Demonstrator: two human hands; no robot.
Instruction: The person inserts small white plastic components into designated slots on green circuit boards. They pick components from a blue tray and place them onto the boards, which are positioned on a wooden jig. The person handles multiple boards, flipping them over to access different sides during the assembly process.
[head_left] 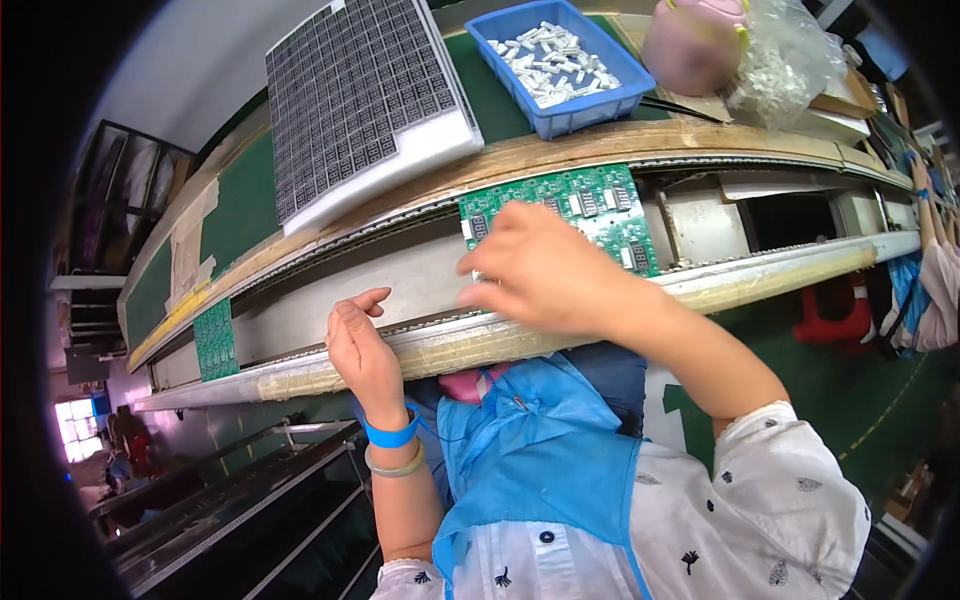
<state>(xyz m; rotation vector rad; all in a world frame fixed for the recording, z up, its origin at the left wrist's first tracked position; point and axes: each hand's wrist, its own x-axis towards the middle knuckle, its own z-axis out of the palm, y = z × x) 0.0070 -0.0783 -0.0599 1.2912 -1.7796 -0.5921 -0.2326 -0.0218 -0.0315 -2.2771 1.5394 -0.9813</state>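
Observation:
A green circuit board point(508, 192) with black digit displays and white connectors lies across the conveyor rails. My right hand point(555, 272) is over its left part, thumb and fingers bent toward each other. A small white piece point(476, 277) shows between those fingertips; it looks like a connector, though the fingers partly cover it. Left of the board, my left hand point(362, 350) is raised above the near rail, apart from the board. Its fingers are curled in and its palm is hidden, so anything inside cannot be made out. A blue band point(392, 432) circles the left wrist.
Beyond the far rail stands a blue bin point(590, 112) of loose white connectors. Left of it, a white foam slab point(440, 140) carries rows of black display modules. Another green board point(215, 340) sits farther left between the rails. A clear plastic bag point(785, 65) lies far right.

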